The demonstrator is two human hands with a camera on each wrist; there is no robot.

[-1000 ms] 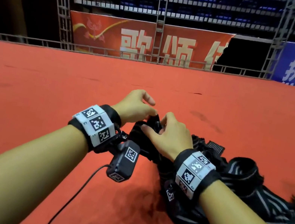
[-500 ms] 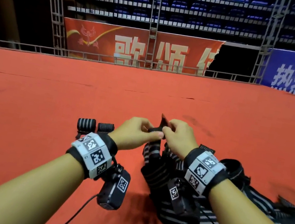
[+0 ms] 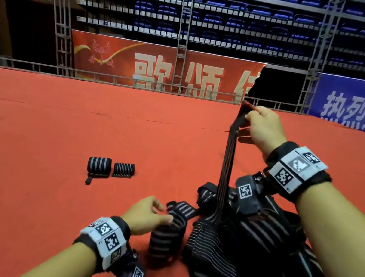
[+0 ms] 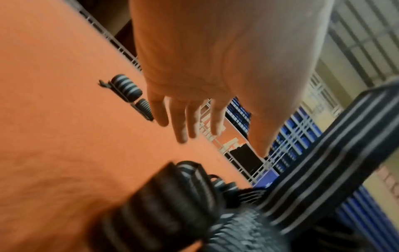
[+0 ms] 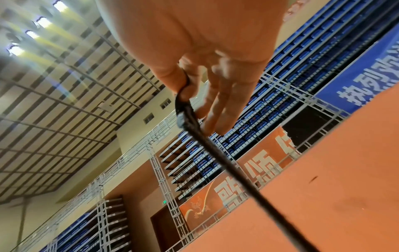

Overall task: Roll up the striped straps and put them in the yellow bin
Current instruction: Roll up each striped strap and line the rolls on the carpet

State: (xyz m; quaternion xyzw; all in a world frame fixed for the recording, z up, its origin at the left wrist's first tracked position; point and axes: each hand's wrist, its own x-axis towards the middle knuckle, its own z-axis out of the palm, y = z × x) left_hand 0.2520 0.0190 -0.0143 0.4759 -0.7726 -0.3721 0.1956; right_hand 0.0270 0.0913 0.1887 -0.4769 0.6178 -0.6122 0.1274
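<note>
A heap of black straps with grey stripes (image 3: 254, 253) lies on the red carpet at the right. My right hand (image 3: 248, 118) is raised above it and pinches the end of one striped strap (image 3: 227, 161) between thumb and forefinger (image 5: 183, 88). That strap hangs taut down into the heap. My left hand (image 3: 156, 209) is low at the heap's left edge with its fingers (image 4: 181, 119) straight and spread, holding nothing. Its thumb lies by a folded strap (image 3: 166, 240). The yellow bin is not in view.
Two rolled straps (image 3: 99, 165) (image 3: 123, 169) lie side by side on the carpet (image 3: 26, 159), left of the heap and beyond my left hand (image 4: 127, 87). A metal rail (image 3: 114, 78) and banners edge the far end of the carpet.
Both hands held the strap end together low over the heap. Now my right hand has lifted that end up and to the right, and my left has let go and dropped to the heap's left edge.
</note>
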